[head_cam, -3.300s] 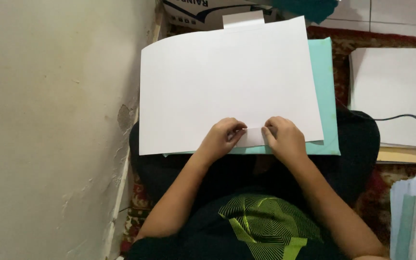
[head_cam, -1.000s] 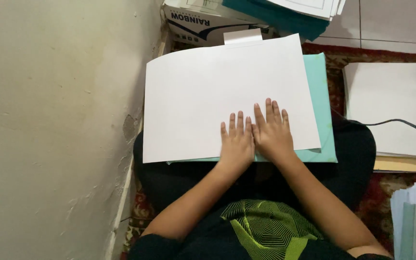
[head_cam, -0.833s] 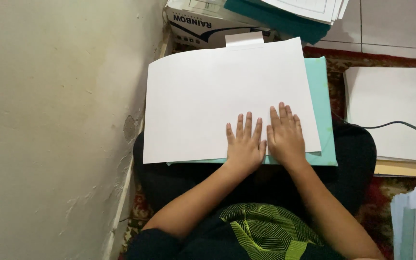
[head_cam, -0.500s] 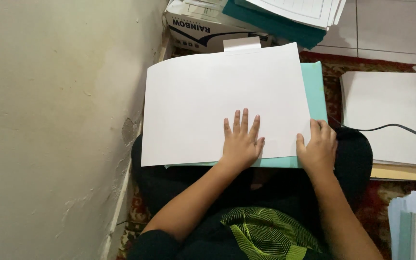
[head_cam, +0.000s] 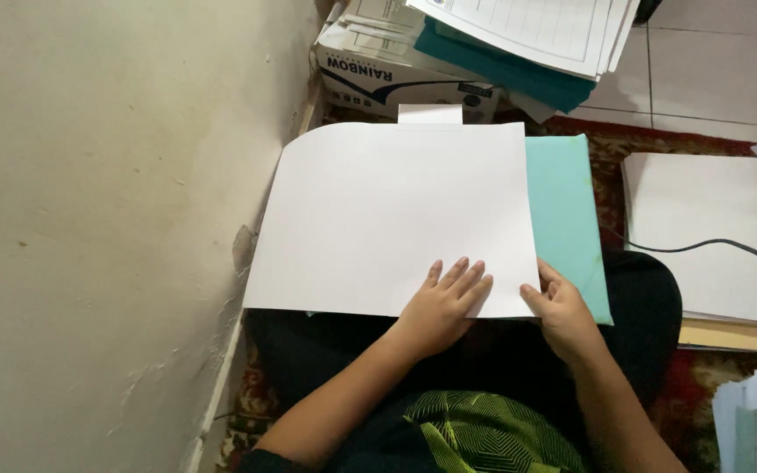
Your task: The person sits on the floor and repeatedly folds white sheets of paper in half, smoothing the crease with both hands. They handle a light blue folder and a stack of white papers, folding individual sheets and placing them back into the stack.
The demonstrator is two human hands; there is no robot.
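Clearly the large white sheet (head_cam: 392, 215) rests on the person's lap, over a teal folder (head_cam: 567, 219) that shows along its right side. The left hand (head_cam: 442, 302) lies open and flat on the near edge of the sheet, fingers spread and pointing far. The right hand (head_cam: 562, 308) sits at the sheet's near right corner, fingers curled loosely at the paper's edge where it meets the folder; whether it actually pinches the corner I cannot tell.

Several things could go wrong. The sheet's far left corner already curls up against the wall (head_cam: 107, 228), so a push toward the left would likely buckle or crease it there. With only one flat palm pinning it, the sheet may slide over the smooth folder and lose its alignment. A pull at the corner while the left hand presses down could wrinkle or tear the near edge. The lap is an uneven support, so the folder might tip toward the black cable (head_cam: 711, 248) and the paper stack (head_cam: 720, 228) on the right.
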